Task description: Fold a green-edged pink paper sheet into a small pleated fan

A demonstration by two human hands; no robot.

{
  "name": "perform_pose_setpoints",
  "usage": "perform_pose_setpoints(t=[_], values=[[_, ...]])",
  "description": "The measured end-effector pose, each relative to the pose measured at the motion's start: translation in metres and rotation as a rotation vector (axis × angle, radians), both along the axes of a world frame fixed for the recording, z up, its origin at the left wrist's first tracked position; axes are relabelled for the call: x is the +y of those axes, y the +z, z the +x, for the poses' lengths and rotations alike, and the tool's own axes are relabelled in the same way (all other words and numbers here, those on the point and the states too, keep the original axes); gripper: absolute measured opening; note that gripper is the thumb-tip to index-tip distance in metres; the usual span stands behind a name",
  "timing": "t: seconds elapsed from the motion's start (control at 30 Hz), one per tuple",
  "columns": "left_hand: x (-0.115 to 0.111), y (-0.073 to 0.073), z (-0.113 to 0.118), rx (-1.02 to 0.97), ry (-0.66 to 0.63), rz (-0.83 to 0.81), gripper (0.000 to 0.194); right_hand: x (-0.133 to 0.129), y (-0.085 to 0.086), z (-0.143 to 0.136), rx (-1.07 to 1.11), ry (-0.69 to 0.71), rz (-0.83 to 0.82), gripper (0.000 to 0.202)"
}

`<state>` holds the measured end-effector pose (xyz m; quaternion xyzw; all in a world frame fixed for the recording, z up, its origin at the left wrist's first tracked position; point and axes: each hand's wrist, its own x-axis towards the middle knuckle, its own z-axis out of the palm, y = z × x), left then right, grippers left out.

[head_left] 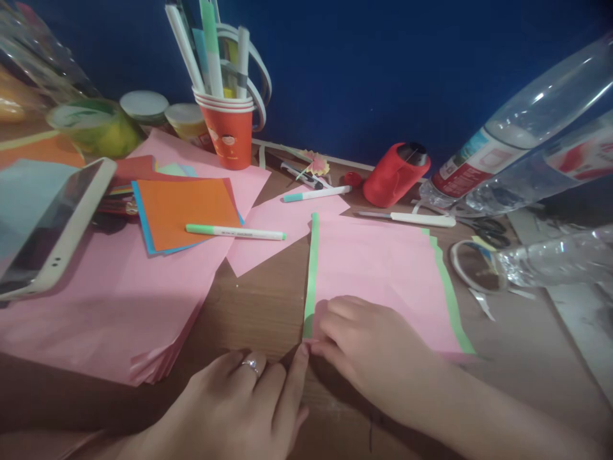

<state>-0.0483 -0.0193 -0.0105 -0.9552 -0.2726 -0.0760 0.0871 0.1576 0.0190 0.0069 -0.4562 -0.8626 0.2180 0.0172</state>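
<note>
A pink sheet of paper [378, 268] lies on the wooden table, with a light green strip [311, 275] along its left edge and an uneven one [450, 294] along its right. My right hand [368, 345] is over its lower left part, fingers bent and closed on the near left corner. From the left, my left hand [244, 402], with a ring on one finger, touches that same corner with its outstretched index fingertip. Its thumb is apart, lower down, and its other fingers bend toward the table. My right hand hides much of the sheet's near edge.
Pink sheets [119, 281] are stacked at left under a phone [57, 230], orange paper [186, 211] and a green marker [234, 232]. Behind stand a red paper cup [227, 134] of pens and a red bottle [395, 176]. A white-handled knife [416, 219], tape roll [479, 265] and plastic bottles [507, 140] are right.
</note>
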Motion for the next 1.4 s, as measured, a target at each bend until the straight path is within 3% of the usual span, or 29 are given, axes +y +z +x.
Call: perform_pose_setpoints(t=[1.03, 1.4], values=[[0.0013, 0.0009, 0.0025, 0.006, -0.008, -0.001, 0.033, 0.0029, -0.003, -0.0007, -0.057, 0.065, 0.053, 0.018], [0.0016, 0.0036, 0.0026, 0.163, -0.044, -0.028, 0.04, 0.001, 0.0068, 0.002, -0.108, 0.025, 0.006, 0.02]])
